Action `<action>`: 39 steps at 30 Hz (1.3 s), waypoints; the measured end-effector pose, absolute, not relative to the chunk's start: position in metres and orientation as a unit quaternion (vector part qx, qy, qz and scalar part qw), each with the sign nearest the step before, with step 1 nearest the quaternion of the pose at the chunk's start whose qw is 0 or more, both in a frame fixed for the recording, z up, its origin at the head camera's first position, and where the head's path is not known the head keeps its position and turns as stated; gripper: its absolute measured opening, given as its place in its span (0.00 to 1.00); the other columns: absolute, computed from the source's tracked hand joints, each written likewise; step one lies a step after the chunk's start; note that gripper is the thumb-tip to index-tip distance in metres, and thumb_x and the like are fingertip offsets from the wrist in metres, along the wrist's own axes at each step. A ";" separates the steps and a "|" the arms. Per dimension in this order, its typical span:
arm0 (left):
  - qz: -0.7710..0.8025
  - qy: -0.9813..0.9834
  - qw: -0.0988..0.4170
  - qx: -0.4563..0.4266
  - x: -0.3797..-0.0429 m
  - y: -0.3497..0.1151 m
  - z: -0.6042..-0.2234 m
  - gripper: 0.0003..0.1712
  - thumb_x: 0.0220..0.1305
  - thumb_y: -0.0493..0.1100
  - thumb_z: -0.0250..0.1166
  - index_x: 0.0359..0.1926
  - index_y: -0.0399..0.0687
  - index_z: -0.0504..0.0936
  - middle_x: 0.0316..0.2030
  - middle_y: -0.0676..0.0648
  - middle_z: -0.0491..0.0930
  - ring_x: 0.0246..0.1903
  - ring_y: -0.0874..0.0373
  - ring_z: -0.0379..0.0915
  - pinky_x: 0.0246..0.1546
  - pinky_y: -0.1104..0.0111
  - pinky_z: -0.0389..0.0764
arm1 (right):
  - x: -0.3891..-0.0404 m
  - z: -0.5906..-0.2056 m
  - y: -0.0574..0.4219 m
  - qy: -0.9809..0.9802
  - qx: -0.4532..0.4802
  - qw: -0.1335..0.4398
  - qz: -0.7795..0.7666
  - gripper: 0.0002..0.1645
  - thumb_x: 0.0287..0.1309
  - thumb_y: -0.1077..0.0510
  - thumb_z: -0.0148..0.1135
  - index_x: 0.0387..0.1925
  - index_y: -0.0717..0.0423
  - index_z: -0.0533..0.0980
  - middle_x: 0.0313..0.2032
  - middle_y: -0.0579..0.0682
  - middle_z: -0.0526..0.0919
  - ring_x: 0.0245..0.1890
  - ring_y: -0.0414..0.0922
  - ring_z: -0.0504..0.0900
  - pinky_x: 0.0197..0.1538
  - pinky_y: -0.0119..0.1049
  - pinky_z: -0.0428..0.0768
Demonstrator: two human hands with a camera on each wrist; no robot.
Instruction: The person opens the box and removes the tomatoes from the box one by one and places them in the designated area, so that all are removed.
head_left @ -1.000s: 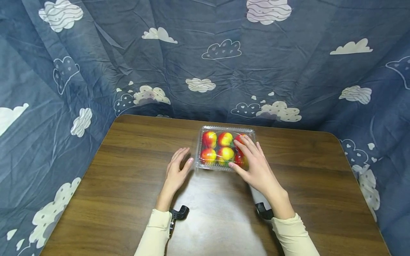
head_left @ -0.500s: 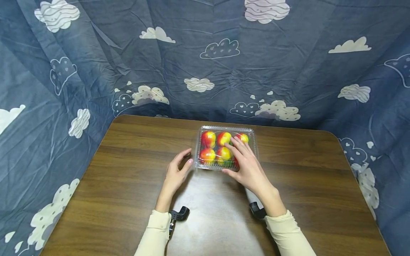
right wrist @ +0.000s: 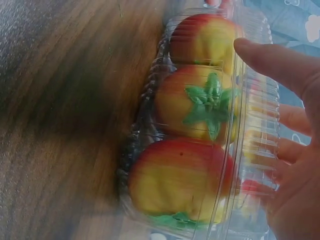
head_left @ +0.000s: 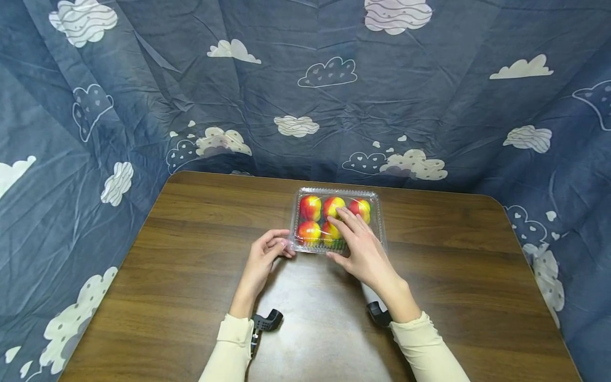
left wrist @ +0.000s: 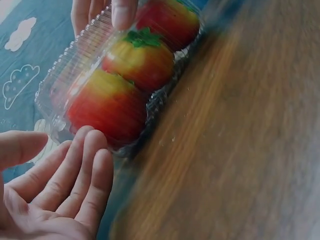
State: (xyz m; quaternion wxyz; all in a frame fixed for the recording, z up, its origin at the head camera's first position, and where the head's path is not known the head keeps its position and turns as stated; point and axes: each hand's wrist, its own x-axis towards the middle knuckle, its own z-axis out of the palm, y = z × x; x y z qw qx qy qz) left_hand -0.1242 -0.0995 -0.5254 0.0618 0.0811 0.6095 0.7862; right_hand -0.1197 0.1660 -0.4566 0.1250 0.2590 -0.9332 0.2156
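Note:
A clear plastic clamshell box [head_left: 341, 191] lies on the table, its lid down over several red-and-yellow fruits [head_left: 311, 207] with green leafy tops. My left hand [head_left: 259, 260] is at the box's front left corner. In the left wrist view, its fingertips [left wrist: 95, 140] come right up to the corner, and the thumb stands apart from them. My right hand [head_left: 367, 254] lies over the right half of the lid with fingers spread, hiding some fruit. Its thumb [right wrist: 270, 57] lies along the front edge of the lid in the right wrist view.
The brown wooden table [head_left: 191, 276] has rounded back corners, and the box is near its back edge. A blue cloud-print curtain [head_left: 329, 111] hangs behind and along both sides. Black wrist cameras [head_left: 268, 320] sit at both cuffs.
My right hand has slid left over the lid, uncovering the back right fruit. The left fingers have come in to the box's front left corner. The box has hardly moved.

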 end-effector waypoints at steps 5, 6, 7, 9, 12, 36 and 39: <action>0.826 0.550 0.087 0.088 -0.123 -0.099 -0.527 0.20 0.76 0.29 0.56 0.64 0.22 0.72 0.34 0.46 0.87 0.34 0.53 0.86 0.43 0.65 0.88 | -0.120 -0.457 0.166 -0.931 0.267 0.134 0.209 0.49 0.48 0.51 0.86 0.70 0.59 0.74 0.74 0.63 0.71 0.76 0.62 0.67 0.78 0.62 0.63; 0.833 0.539 0.092 0.086 -0.123 -0.099 -0.528 0.20 0.76 0.29 0.55 0.64 0.22 0.71 0.33 0.46 0.87 0.34 0.54 0.86 0.43 0.65 0.88 | -0.120 -0.457 0.166 -0.931 0.268 0.135 0.208 0.49 0.48 0.51 0.86 0.70 0.59 0.74 0.74 0.63 0.71 0.76 0.62 0.67 0.78 0.62 0.63; 0.840 0.527 0.096 0.085 -0.123 -0.099 -0.529 0.20 0.76 0.28 0.55 0.64 0.22 0.71 0.33 0.46 0.87 0.33 0.54 0.86 0.43 0.65 0.88 | -0.120 -0.457 0.166 -0.931 0.269 0.135 0.208 0.49 0.48 0.51 0.86 0.70 0.59 0.74 0.73 0.63 0.71 0.76 0.62 0.67 0.78 0.62 0.63; 0.853 0.505 0.105 0.080 -0.123 -0.099 -0.531 0.20 0.76 0.28 0.54 0.65 0.21 0.70 0.33 0.47 0.88 0.33 0.54 0.86 0.43 0.65 0.87 | -0.120 -0.457 0.166 -0.931 0.270 0.136 0.207 0.49 0.48 0.51 0.86 0.70 0.59 0.74 0.73 0.63 0.71 0.76 0.62 0.67 0.78 0.62 0.63; 0.866 0.481 0.116 0.070 -0.122 -0.098 -0.532 0.20 0.76 0.27 0.53 0.64 0.22 0.69 0.33 0.47 0.88 0.33 0.54 0.86 0.43 0.66 0.87 | -0.120 -0.456 0.166 -0.930 0.271 0.135 0.208 0.49 0.48 0.51 0.86 0.70 0.60 0.74 0.73 0.63 0.71 0.76 0.62 0.67 0.78 0.62 0.64; 0.881 0.448 0.145 0.053 -0.123 -0.098 -0.533 0.13 0.70 0.22 0.54 0.50 0.36 0.78 0.34 0.47 0.89 0.32 0.55 0.86 0.42 0.66 0.87 | -0.121 -0.457 0.167 -0.932 0.260 0.122 0.221 0.47 0.48 0.50 0.86 0.68 0.58 0.76 0.72 0.62 0.73 0.75 0.61 0.69 0.78 0.62 0.63; 0.881 0.448 0.147 0.043 -0.123 -0.098 -0.533 0.13 0.69 0.21 0.55 0.47 0.37 0.79 0.33 0.47 0.89 0.31 0.56 0.86 0.40 0.67 0.87 | -0.121 -0.457 0.167 -0.932 0.259 0.122 0.221 0.46 0.48 0.50 0.86 0.67 0.58 0.78 0.72 0.61 0.74 0.74 0.61 0.70 0.78 0.60 0.64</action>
